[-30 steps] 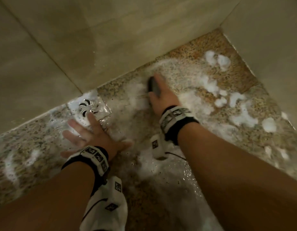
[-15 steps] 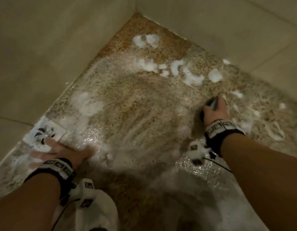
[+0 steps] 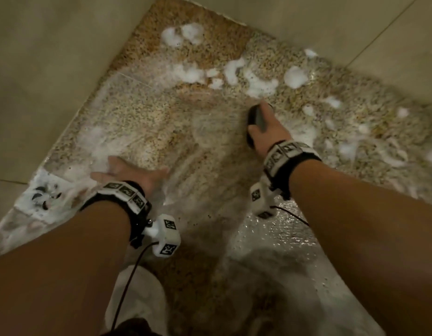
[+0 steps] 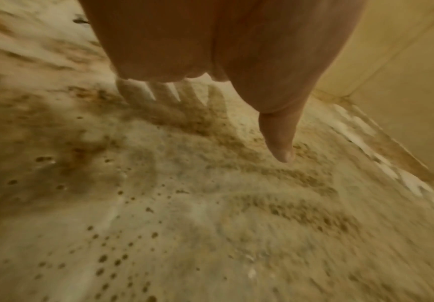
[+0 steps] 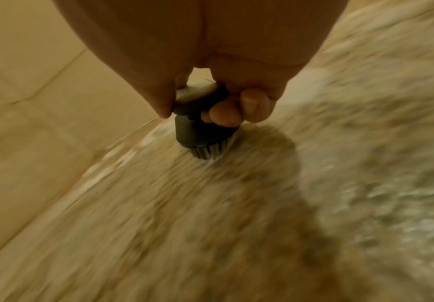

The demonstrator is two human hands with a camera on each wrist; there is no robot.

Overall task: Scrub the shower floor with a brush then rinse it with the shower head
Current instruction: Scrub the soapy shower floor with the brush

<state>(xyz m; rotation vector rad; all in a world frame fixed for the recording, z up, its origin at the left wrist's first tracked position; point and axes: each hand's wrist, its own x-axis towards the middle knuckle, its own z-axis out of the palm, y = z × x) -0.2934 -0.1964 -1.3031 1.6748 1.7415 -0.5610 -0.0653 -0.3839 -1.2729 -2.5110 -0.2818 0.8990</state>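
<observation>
Nothing here can be read. The only markings are black-and-white square code patterns on the wristbands (image 3: 127, 194) and on the white camera blocks (image 3: 167, 236) below each wrist, with no letters or numbers.

Under the right hand (image 3: 267, 132), most of the brush (image 3: 256, 118) is covered in the head view; its bristles show only from the right wrist, smeared by motion below the curled fingers (image 5: 232, 114). The left hand (image 3: 127, 174) lies flat, its fingers (image 3: 105, 177) lost in foam and blur. The drain (image 3: 44, 194) beyond them is half buried in suds. The shower floor (image 5: 159, 214) around the bristles is streaked past reading.
</observation>
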